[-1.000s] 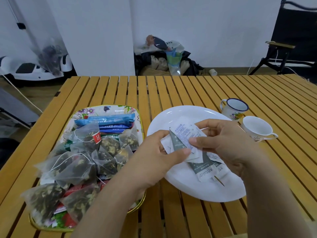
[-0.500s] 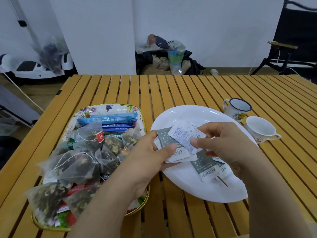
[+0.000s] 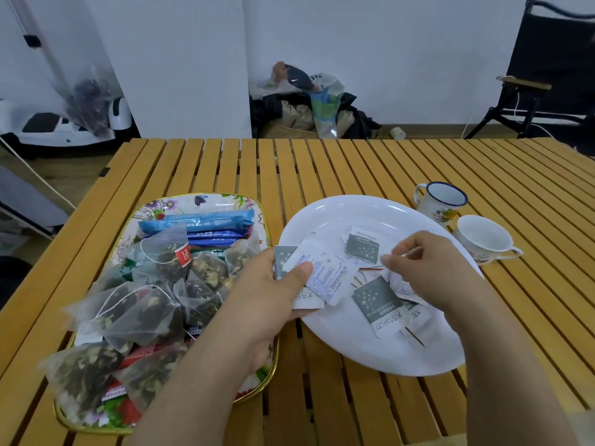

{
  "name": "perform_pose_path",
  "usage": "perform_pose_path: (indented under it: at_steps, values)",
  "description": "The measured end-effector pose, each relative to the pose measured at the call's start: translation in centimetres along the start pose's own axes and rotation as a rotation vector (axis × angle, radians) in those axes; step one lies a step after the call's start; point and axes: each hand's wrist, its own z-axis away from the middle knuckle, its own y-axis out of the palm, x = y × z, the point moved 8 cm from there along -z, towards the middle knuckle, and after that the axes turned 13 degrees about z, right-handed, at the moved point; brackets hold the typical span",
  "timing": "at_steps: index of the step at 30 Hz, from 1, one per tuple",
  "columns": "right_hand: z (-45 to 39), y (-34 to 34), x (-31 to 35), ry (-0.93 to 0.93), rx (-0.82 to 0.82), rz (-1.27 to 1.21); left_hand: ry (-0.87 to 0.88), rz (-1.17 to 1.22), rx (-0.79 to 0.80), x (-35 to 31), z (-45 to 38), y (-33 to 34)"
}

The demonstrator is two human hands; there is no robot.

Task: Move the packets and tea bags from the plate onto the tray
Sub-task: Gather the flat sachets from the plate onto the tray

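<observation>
Mostly done: tray (image 3: 225,201) full, left hand (image 3: 267,304) pinching 2 packets (image 3: 318,278), right hand (image 3: 431,272) pinching another; few left on plate (image 3: 370,210).

Table (image 3: 322,169) was slatted wood; plate (image 3: 370,214) glossy white; packets (image 3: 325,278) matt paper; tea bags (image 3: 145,310) translucent mesh.

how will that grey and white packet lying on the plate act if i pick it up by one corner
The grey and white packet looks thin and flat, so probably light and floppy. On the glossy white plate it may slide rather than lift cleanly. Its paper-like wrapper could crease.
</observation>
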Motion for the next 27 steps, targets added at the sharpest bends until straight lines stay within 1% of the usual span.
perform_pose_path:
  at_steps: [1, 4, 8, 14, 19, 21, 23, 25, 26, 27]
  values:
    - [-0.5, 0.0, -0.7, 0.036, -0.037, 0.077, -0.002, 0.022, -0.001, -0.1, 0.1, 0.0]
    - [-1.9, 1.2, -2.0, 0.120, -0.061, 0.256, -0.012, 0.077, -0.009, 0.0, 0.3, 0.1]
    - [-2.5, 1.7, -1.5, 0.124, -0.132, 0.424, 0.001, 0.059, 0.000, 0.0, 0.5, 0.6]
    - [-2.4, 1.5, -2.2, 0.186, -0.125, 0.317, 0.009, 0.074, -0.013, 0.0, 0.4, 0.8]
    - [-1.6, -1.0, -2.5, 0.193, -0.280, 0.200, 0.006, 0.068, -0.028, 0.1, 0.3, 0.6]
    - [-1.1, -2.4, -2.2, 0.178, -0.299, 0.102, 0.019, 0.052, -0.041, 0.2, 0.2, 0.5]
    - [0.1, -3.1, -1.2, 0.113, -0.228, -0.174, 0.040, 0.040, -0.055, 0.2, 0.3, 0.5]
    - [1.7, -2.7, 0.9, 0.026, -0.040, -0.560, 0.057, 0.019, -0.064, 0.2, 0.3, 0.6]
    - [2.4, -2.2, 2.0, -0.008, 0.065, -0.713, 0.060, 0.004, -0.061, 0.2, 0.3, 0.6]
    - [2.8, -1.5, 2.8, -0.033, 0.151, -0.800, 0.059, -0.006, -0.048, 0.3, 0.3, 0.8]
